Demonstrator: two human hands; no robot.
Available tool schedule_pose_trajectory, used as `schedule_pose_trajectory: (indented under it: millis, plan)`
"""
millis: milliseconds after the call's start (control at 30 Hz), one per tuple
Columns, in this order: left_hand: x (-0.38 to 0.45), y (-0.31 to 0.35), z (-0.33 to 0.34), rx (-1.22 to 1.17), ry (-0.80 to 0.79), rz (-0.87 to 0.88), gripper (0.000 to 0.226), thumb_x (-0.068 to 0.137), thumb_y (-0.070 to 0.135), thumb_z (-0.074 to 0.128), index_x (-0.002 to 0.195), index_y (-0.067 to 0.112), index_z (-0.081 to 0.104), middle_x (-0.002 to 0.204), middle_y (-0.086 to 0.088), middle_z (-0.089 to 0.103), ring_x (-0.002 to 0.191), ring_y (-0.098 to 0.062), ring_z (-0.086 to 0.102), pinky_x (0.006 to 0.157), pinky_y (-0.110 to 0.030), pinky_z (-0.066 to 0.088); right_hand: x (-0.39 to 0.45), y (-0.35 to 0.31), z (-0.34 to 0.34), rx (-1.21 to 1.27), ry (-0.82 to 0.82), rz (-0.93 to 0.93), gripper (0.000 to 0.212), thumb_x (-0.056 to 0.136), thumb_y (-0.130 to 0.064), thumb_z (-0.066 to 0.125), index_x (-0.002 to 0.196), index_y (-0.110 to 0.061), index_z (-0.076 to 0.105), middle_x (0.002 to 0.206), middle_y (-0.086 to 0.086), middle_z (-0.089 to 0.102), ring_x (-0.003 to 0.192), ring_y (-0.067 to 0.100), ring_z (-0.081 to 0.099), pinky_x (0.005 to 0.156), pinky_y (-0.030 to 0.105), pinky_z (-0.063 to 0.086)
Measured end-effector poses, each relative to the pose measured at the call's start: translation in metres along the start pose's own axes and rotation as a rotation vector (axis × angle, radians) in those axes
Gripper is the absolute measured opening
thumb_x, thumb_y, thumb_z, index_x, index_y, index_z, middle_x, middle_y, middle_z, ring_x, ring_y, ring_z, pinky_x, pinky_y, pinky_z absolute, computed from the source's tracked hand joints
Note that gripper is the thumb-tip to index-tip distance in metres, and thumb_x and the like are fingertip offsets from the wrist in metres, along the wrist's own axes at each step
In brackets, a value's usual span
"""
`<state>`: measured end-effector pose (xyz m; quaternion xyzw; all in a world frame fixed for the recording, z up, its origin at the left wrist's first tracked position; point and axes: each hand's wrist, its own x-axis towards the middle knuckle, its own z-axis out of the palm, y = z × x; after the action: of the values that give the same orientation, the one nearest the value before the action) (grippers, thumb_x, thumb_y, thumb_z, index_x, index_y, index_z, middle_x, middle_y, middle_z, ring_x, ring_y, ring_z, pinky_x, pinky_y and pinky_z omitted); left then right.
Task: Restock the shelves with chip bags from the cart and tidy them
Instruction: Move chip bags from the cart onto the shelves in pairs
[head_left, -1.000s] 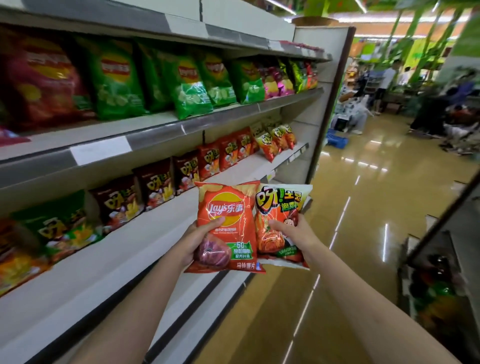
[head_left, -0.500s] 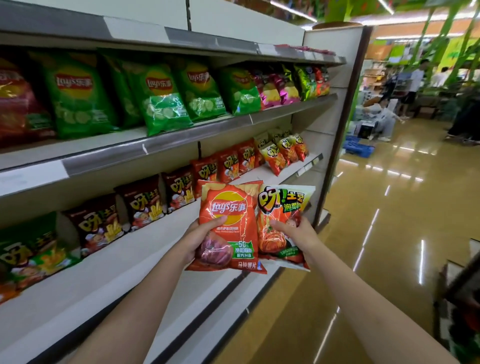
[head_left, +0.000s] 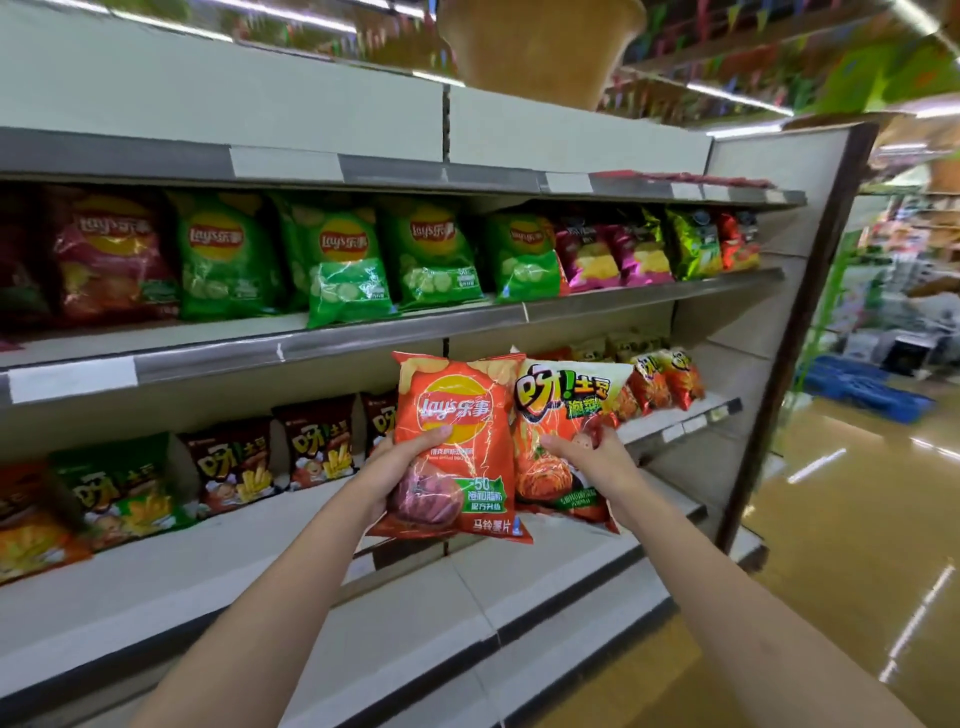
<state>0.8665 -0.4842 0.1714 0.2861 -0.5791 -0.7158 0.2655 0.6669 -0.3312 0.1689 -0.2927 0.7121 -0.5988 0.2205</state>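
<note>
My left hand (head_left: 397, 470) grips an orange Lay's chip bag (head_left: 460, 415) by its left edge, thumb across the front. My right hand (head_left: 592, 460) holds a white and orange chip bag (head_left: 558, 400) just to its right, partly behind the orange one. Both bags are upright in front of the middle shelf (head_left: 311, 512). Green Lay's bags (head_left: 337, 260) line the upper shelf (head_left: 363, 335), with a red Lay's bag (head_left: 111, 260) at their left. Dark brown chip bags (head_left: 236, 465) and a green one (head_left: 122, 486) stand on the middle shelf.
Purple and green bags (head_left: 639, 249) fill the right end of the upper shelf. Small orange bags (head_left: 667, 379) sit at the right end of the middle shelf. The shelf unit's end panel (head_left: 779, 332) is on the right, with a glossy aisle floor (head_left: 857, 519) and blue crate (head_left: 857, 387) beyond.
The view has turned left and up toward the shelves. Both hands have raised the two bags closer to the middle shelf. The grips are unchanged.
</note>
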Motion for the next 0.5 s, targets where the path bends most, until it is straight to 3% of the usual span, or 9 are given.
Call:
schedule_pose_trajectory:
  millis: [167, 267, 400, 500]
  plan:
    - [0.009, -0.01, 0.039, 0.008, -0.014, -0.015, 0.067, 0.062, 0.035, 0.079, 0.121, 0.015, 0.055, 0.103, -0.012, 0.073, 0.092, -0.031, 0.071, 0.087, -0.046, 0.055, 0.008, 0.01, -0.04, 0.041, -0.03, 0.015, 0.098, 0.068, -0.046, 0.082, 0.145, -0.014, 0.03, 0.14, 0.004, 0.049, 0.128, 0.027, 0.047, 0.108, 0.044, 0.038]
    - [0.017, -0.022, 0.065, 0.011, -0.03, -0.038, 0.07, 0.062, 0.035, 0.08, 0.124, 0.015, 0.053, 0.104, -0.012, 0.073, 0.093, -0.031, 0.071, 0.088, -0.047, 0.055, 0.009, 0.023, -0.063, 0.04, -0.032, 0.05, 0.104, 0.057, -0.054, 0.085, 0.14, -0.017, 0.036, 0.136, 0.003, 0.054, 0.124, 0.027, 0.052, 0.106, 0.049, 0.041]
    - [0.034, -0.035, 0.104, 0.034, -0.079, -0.091, 0.064, 0.062, 0.036, 0.078, 0.118, 0.017, 0.055, 0.098, -0.009, 0.075, 0.088, -0.029, 0.072, 0.081, -0.042, 0.057, 0.013, 0.046, -0.097, 0.106, -0.023, 0.132, 0.092, 0.056, -0.052, 0.087, 0.13, -0.024, 0.041, 0.125, 0.002, 0.061, 0.112, 0.025, 0.06, 0.101, 0.049, 0.047]
    - [0.055, -0.046, 0.13, 0.048, -0.117, -0.127, 0.063, 0.063, 0.036, 0.078, 0.118, 0.016, 0.056, 0.098, -0.009, 0.075, 0.088, -0.029, 0.072, 0.082, -0.043, 0.056, 0.025, 0.066, -0.121, 0.101, 0.011, 0.18, 0.108, 0.042, -0.062, 0.087, 0.132, -0.023, 0.041, 0.123, 0.0, 0.063, 0.11, 0.024, 0.061, 0.1, 0.048, 0.048]
